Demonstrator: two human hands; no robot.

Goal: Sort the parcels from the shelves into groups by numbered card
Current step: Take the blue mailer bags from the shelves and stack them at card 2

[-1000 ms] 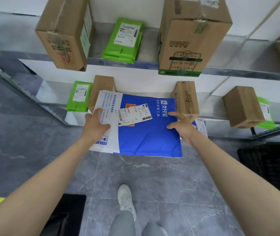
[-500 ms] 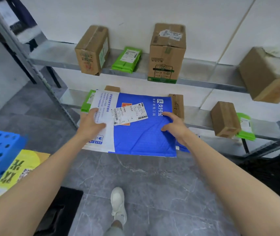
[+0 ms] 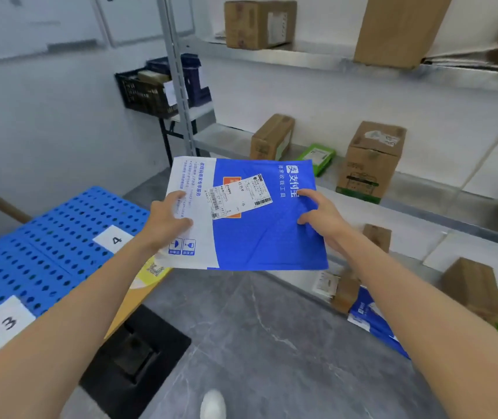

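Forward, left hand [image 3: 167,220] and right hand [image 3: 322,220] outstretched, fingers clamped on opposite sides of blue mailer [image 3: 260,240]

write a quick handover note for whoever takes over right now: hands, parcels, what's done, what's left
Hands: the left hand grips the white end of the blue mailer; the right hand holds its blue end.
Where: the mailer is in the air, label up, between the shelves and the blue platform bearing card 3 and card 4.
Done: this mailer is off the shelf.
Left: lay it by its card (label number unreadable here), then sort the cardboard boxes and green mailers on the shelves.
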